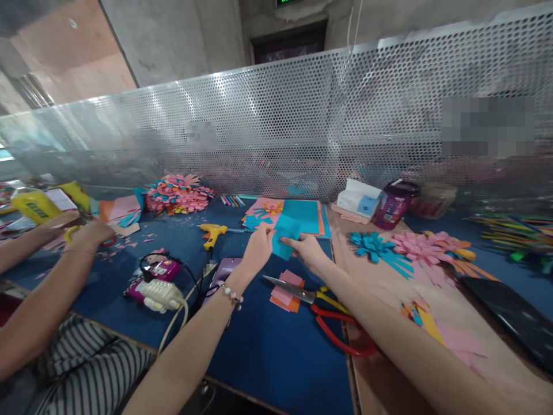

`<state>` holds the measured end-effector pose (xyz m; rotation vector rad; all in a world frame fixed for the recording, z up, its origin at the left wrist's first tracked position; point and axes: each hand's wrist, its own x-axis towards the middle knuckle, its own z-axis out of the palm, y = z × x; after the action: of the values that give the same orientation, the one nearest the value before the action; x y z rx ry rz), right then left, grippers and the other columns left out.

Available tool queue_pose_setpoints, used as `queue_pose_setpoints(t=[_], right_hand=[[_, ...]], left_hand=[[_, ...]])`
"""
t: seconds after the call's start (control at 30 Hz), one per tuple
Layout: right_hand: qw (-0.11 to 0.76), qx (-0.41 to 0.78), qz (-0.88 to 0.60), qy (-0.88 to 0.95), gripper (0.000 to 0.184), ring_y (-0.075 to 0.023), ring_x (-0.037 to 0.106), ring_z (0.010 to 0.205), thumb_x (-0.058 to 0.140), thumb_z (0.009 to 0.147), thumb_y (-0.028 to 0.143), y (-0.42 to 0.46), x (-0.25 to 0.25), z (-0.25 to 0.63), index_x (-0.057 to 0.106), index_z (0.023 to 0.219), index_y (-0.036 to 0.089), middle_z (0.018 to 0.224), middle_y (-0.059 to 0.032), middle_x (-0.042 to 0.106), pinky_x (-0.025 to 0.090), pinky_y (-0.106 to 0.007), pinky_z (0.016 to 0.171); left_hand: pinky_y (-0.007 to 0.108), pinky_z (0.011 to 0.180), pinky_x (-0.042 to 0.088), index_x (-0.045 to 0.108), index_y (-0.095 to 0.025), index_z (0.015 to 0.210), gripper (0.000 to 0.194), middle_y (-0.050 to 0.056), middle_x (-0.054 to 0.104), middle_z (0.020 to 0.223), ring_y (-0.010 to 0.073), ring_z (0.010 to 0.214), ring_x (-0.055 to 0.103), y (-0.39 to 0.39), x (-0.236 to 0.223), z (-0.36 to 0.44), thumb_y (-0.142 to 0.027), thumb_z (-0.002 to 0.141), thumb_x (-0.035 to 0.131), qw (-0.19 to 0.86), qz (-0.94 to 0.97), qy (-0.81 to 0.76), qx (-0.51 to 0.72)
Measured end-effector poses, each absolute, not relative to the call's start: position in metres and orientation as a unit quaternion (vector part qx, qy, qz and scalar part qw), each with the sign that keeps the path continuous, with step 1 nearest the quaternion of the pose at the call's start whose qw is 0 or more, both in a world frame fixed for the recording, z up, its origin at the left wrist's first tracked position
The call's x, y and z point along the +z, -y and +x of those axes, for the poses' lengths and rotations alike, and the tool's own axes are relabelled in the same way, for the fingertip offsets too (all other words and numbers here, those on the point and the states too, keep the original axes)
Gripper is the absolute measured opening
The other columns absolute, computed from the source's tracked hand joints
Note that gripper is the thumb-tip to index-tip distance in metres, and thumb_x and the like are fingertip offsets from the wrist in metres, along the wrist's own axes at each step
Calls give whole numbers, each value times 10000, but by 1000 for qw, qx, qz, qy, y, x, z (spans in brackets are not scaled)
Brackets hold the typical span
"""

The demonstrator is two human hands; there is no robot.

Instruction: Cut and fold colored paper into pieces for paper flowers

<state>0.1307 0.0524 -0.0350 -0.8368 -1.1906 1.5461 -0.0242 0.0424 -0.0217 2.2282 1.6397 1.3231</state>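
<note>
My left hand (258, 249) and my right hand (308, 251) both pinch a small teal paper piece (285, 237) just above the blue table (268, 351). The left fingers grip its left edge, the right fingers its lower right edge. Behind it lies a stack of teal, pink and orange paper sheets (302, 216). Red-and-yellow-handled scissors (319, 305) lie just in front of my right wrist, blades pointing left over small pink and orange paper squares (286, 295).
A yellow glue gun (213, 233), a purple phone (227, 270) and a power strip (158, 291) lie to the left. Another person's arms (52, 271) work at far left. Paper flowers (406, 248), a tissue box (358, 200) and a perforated metal screen (302, 127) stand right and behind.
</note>
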Motion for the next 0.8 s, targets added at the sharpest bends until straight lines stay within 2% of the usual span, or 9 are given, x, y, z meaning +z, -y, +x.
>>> queue_pose_setpoints(t=[0.13,0.4,0.6,0.8], right_hand=[[479,636,-339,502,286,-107,572,531,774,555,325,-56,-42,133,649,739,145,710,-30,675,473,-219,493],[458,673,-313,490,332,-133,613,611,791,542,293,-58,-48,135,670,820,157,783,-28,694,512,-256,580],[441,685,-320,484,325,-114,594,540,801,536,274,-55,-44,137,671,802,141,676,-18,682,504,-251,562],[427,710,-294,476,331,-143,633,647,813,523,272,-53,-41,138,657,782,138,698,-35,682,508,-241,574]], left_hand=[[299,699,435,478,-185,858,97,58,607,772,196,770,608,-42,-22,-24,-254,877,413,37,725,-548,417],[296,672,430,480,-186,861,112,75,631,807,207,767,619,-40,-21,-25,-266,882,403,29,717,-577,391],[301,675,427,475,-190,867,101,75,627,797,214,773,619,-42,-23,-26,-251,882,396,25,715,-575,396],[292,664,421,468,-185,881,94,70,613,810,205,771,606,-42,-22,-26,-231,883,386,24,716,-564,411]])
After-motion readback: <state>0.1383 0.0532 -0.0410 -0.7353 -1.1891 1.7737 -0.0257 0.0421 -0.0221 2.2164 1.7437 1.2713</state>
